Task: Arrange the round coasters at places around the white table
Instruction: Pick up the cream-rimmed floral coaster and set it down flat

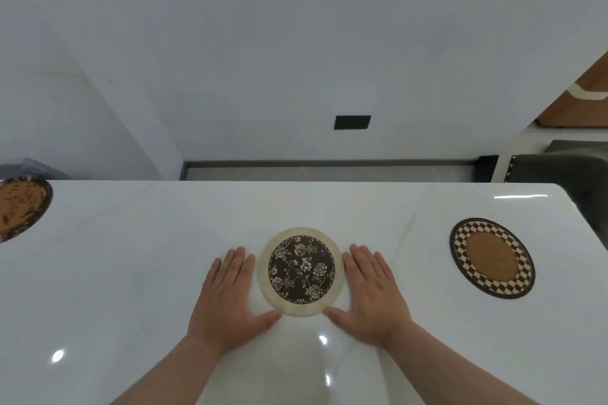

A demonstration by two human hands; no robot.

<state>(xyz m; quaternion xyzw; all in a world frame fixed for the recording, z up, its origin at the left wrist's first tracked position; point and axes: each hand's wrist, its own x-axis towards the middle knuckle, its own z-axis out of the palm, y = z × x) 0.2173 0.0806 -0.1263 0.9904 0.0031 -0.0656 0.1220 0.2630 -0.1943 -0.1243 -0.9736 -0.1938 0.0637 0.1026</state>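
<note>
A round floral coaster [301, 271], dark brown with a cream rim, lies flat on the white table [131, 273] in front of me. My left hand [230, 296] rests flat on the table against its left edge, fingers straight, thumb near the lower rim. My right hand [371, 293] lies flat the same way at its right edge. Neither hand grips anything. A checkered coaster [492, 258] with a brown centre lies at the right. A brown speckled coaster [19, 205] lies at the far left edge, partly cut off.
The table's far edge runs across the middle of the view, with a white wall and a black wall plate [352, 122] behind. A dark chair [566, 171] stands past the table's right corner. Wooden furniture [579, 102] shows at the upper right.
</note>
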